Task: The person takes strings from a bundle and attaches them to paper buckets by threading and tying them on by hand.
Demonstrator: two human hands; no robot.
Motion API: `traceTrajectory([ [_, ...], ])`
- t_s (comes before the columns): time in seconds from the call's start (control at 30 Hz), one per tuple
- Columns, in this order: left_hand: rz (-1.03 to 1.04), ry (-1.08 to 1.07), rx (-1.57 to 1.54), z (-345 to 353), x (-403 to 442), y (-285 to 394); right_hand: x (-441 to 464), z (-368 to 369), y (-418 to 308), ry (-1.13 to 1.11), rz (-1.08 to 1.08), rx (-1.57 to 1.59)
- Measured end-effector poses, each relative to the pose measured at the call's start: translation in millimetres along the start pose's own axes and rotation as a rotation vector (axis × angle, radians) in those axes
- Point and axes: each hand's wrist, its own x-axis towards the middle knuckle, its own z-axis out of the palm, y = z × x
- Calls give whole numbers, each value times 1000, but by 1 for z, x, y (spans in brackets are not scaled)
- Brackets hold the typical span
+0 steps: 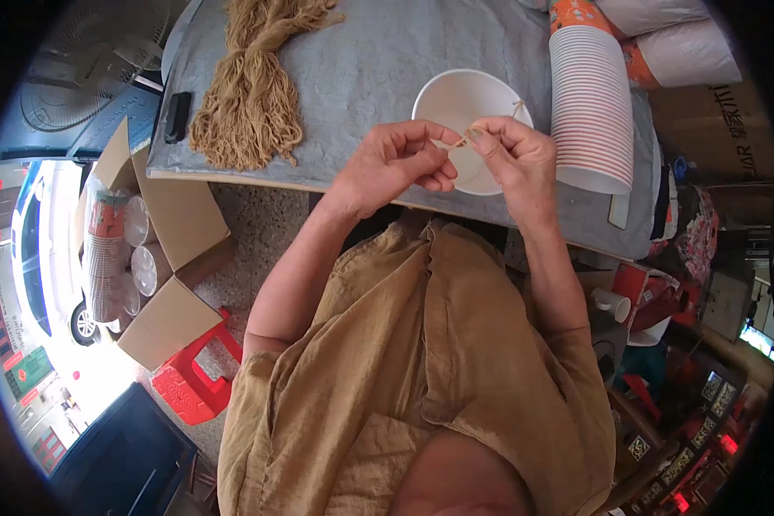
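Note:
Over the near rim of a white bowl-like tub [458, 96], my two hands meet with a thin tan string [465, 139] between them. The fingertips of my left hand [401, 163] are pinched on the string's left part. My right hand [518, 159] pinches it between thumb and forefinger, and a short knotted end [518, 107] sticks up behind those fingers. A thick bundle of tan strings [254, 95] lies on the grey-covered table [353, 77] to the left. The tub's near side is partly hidden by my hands.
A long stack of paper cups [589, 103] lies right of the tub, with wrapped stacks [684, 52] behind it. A black object [177, 117] sits at the table's left edge. Below left are an open cardboard box [181, 215] and a red stool [189, 383].

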Motion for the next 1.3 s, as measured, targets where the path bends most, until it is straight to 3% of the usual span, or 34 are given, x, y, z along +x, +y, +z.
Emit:
traceTrajectory([
  [0.23, 49, 56, 81, 9, 4, 3, 0, -6, -13, -75, -42, -116],
  [0.37, 121, 73, 129, 8, 0, -2, -6, -27, -27, -243, 34, -405],
  [0.47, 159, 63, 153, 14, -9, -2, -14, -34, -24, -260, -55, -329],
  [0.57, 167, 38, 140, 16, -15, -13, -23, -36, -23, -236, -162, -256],
  [0.67, 145, 71, 296, 19, -24, -11, -35, -41, -28, -105, -134, -145],
  [0.8, 455, 68, 571, 18, -31, -20, -43, -58, -38, 55, -182, -39],
  [0.9, 585, 30, 596, 19, -36, -24, -46, -62, -42, 133, -258, 2],
  [1.03, 592, -77, 643, 24, -50, -17, -45, -59, -48, 143, -301, 34],
  [1.13, 456, -146, 584, 27, -62, -13, -37, -51, -61, 81, -294, -1],
  [1.3, 488, -156, 609, 22, -64, -22, -3, -26, -78, -228, -169, -193],
])
